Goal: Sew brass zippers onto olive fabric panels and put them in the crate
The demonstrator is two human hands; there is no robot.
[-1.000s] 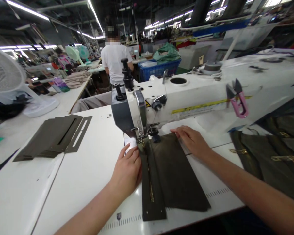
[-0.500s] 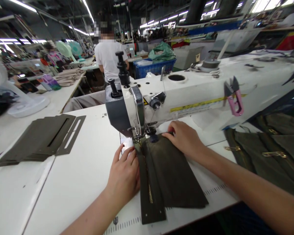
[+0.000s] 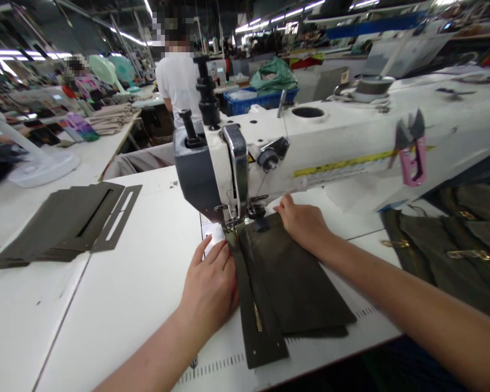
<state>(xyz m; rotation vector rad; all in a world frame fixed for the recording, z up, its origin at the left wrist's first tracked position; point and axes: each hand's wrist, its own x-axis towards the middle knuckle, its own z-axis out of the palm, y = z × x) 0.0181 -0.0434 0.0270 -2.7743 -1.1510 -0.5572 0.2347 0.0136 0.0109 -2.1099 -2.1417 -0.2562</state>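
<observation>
Zippered panel (image 3: 306, 283) at the sewing machine (image 3: 204, 174)
Probably light, pliable, best held by edges: left hand (image 3: 212, 277) spread alongside, right hand (image 3: 304, 222) curled at far edge, pinch unclear.

Left of the sewing machine (image 3: 330, 130), a broad strip of white tabletop (image 3: 147, 261) gives a hand room to pass, as far as the stack of dark panels (image 3: 61, 218). Directly in front of the machine, the left hand (image 3: 210, 283), zippered panel (image 3: 294, 277) and right hand (image 3: 302, 220) block the way in. To the machine's right, zippered pieces (image 3: 441, 267) crowd the front. The gap beneath it looks low, though its height is hard to judge.
</observation>
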